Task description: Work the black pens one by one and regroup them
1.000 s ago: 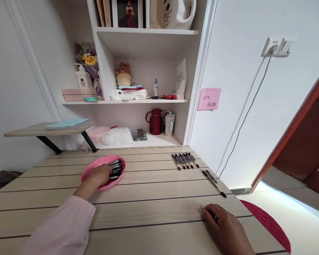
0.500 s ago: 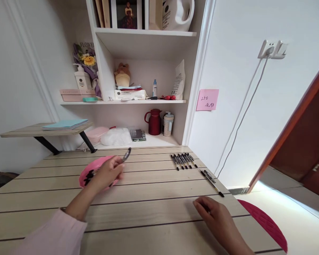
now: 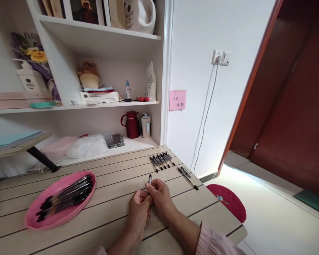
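Grip narrow: left hand (image 3: 140, 209) and right hand (image 3: 161, 194) pinching one pen (image 3: 150, 179) above table (image 3: 114, 186). Laid out: pen row (image 3: 161, 161), loose pens (image 3: 188, 178) beside. Not yet out: pen bundle (image 3: 66, 196) in pink tray (image 3: 31, 220).

Pnk tray (image 3: 49, 188), blk-capped pens (image 3: 66, 197), dk-striped tbl (image 3: 113, 186)

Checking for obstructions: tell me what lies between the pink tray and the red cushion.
The head view shows the left hand and right hand holding a pen, tabletop on either side.

Just the one head cam, looking forward and down across the desk (image 3: 108, 209) from its near side, pretty close.
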Demonstrator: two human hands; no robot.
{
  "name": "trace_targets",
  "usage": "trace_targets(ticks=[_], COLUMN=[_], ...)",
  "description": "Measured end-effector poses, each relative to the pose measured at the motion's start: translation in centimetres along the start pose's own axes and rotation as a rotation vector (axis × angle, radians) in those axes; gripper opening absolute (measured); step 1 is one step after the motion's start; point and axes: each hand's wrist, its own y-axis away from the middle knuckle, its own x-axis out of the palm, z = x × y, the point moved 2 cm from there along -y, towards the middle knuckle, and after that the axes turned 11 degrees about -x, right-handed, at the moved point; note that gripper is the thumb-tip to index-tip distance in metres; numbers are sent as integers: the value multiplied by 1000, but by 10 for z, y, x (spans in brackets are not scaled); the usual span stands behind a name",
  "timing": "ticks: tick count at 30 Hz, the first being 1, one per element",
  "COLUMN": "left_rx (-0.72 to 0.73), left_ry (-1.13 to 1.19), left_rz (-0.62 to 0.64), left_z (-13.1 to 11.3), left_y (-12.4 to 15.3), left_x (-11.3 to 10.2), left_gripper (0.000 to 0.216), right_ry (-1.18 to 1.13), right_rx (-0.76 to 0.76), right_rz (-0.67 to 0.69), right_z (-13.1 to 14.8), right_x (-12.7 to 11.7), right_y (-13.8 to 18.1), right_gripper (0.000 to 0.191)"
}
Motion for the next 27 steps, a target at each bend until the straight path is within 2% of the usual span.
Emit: trace_targets(ticks=[3, 8, 11, 14, 18, 20, 22, 25, 27], left_rx=[-13, -159, -239, -223, -79, -100, -208, -361, -360], left_ry=[7, 133, 131, 110, 63, 73, 142, 259, 274], left_rz=[19, 295, 399, 411, 288, 282, 356, 534, 580], left_z=[3, -3, -11, -13, -4, 0, 2, -2, -5], left_y=[-5, -10, -9, -6, -2, 0, 1, 4, 7], left_x=[0, -6, -11, -10, -2, 0, 0, -3, -4], left_gripper=[24, 26, 24, 24, 24, 23, 23, 22, 22], right_ry=[31, -52, -91, -108, -107, -118, -182, -383, -489], right_rx=[1, 80, 6, -42, 38, 76, 110, 145, 161], right_rz=[20, 152, 142, 127, 92, 69, 73, 138, 186], right_z=[-1, 10, 20, 22, 14, 11, 12, 21, 27], right_x=[-2, 2, 1, 1, 1, -1, -3, -4, -4], right_y=[-3, -4, -3, -2, 1, 1, 1, 1, 1], right_gripper=[33, 30, 29, 26, 29, 32, 32, 30, 30])
